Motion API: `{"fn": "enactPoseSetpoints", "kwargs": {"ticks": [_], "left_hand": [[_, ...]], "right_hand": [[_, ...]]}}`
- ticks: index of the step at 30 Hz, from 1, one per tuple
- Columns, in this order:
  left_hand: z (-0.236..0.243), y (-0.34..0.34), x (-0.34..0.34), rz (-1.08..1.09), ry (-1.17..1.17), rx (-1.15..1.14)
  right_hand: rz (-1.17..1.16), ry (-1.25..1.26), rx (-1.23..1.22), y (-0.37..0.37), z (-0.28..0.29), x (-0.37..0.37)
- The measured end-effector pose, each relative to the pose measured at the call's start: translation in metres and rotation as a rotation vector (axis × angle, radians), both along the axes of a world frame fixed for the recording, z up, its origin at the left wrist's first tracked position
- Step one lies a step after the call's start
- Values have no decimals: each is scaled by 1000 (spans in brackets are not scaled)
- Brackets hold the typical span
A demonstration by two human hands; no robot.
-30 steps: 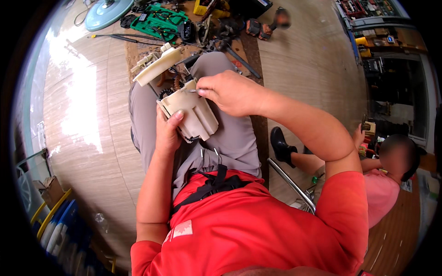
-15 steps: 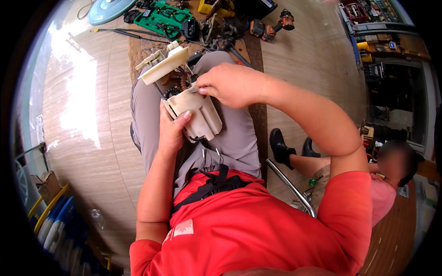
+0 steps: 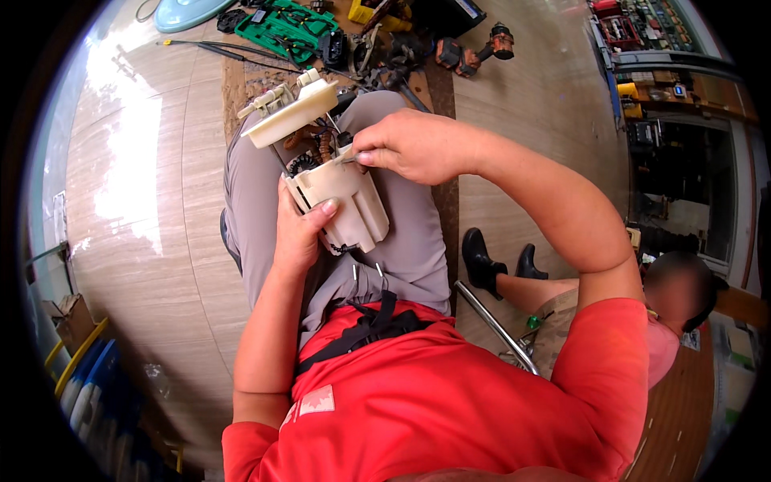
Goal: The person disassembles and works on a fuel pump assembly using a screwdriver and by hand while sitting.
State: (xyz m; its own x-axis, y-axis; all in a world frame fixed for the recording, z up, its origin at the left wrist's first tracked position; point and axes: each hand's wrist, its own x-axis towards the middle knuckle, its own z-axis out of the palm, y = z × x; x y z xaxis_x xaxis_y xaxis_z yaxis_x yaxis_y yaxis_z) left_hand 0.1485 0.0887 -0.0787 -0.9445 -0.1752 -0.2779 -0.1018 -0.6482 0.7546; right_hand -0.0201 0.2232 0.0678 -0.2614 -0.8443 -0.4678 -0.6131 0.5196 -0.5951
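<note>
An off-white plastic fuel pump module (image 3: 353, 201) rests across my thighs, tilted. My left hand (image 3: 301, 229) is closed round the left side of its body, thumb on the front. Beyond the body stands its round top flange (image 3: 293, 116), joined by metal rods, with dark wires and a brown ribbed hose between the two. At the body's upper right rim, my right hand (image 3: 418, 149) pinches a thin metal tool (image 3: 346, 160), its tip against the rim. The fingers hide most of that tool, so its exact kind does not show.
On the floor ahead lie a green tool case (image 3: 281, 32), a cordless power tool (image 3: 478, 50) and dark greasy parts. A light blue round lid (image 3: 189, 12) is at the far left. To my right sits another person in black boots (image 3: 482, 261), near a chrome tube (image 3: 498, 325).
My right hand has shifted slightly right, drawing back a little from the rim, and more of the thin tool shows. The left hand keeps its hold on the pump module.
</note>
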Motion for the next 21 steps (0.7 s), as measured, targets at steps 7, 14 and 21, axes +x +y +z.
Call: {"fn": "enactPoseSetpoints", "kwargs": {"ticks": [7, 14, 21], "left_hand": [[-2, 0, -1, -13, -18, -82], [4, -2, -1, -20, -37, -151], [11, 0, -2, -12, -97, -246]], "right_hand": [[22, 36, 84, -5, 3, -3], [38, 47, 138, -13, 5, -4], [45, 96, 144, -17, 2, -3]]}}
